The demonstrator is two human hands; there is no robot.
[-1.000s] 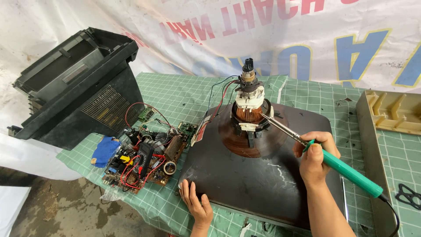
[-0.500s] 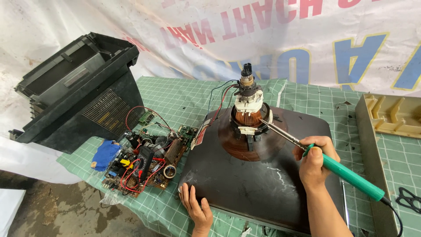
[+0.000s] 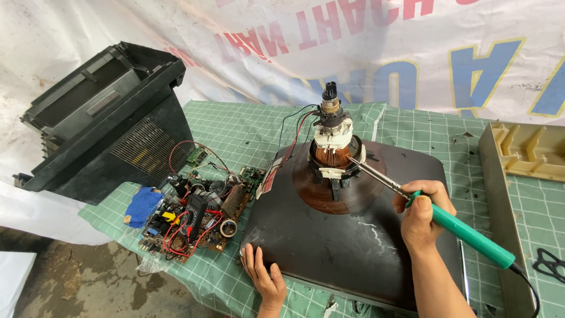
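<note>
A dark picture tube [image 3: 329, 247] lies face down on the green cutting mat [image 3: 247, 129], its neck pointing up with a copper coil yoke [image 3: 331, 154] and wires around it. My right hand [image 3: 421, 213] grips a green-handled soldering iron [image 3: 465, 232]; its metal tip touches the right side of the yoke. My left hand [image 3: 262, 275] rests flat on the tube's near left corner, fingers spread, holding nothing.
A circuit board [image 3: 191, 215] with red wires and a blue cloth [image 3: 142, 206] sits left of the tube. A black plastic back shell [image 3: 106, 118] stands at far left. A beige housing [image 3: 527, 150] lies at right. A white banner hangs behind.
The view has shifted slightly. My right hand keeps the iron's tip at the yoke, and my left hand stays on the tube's corner.
</note>
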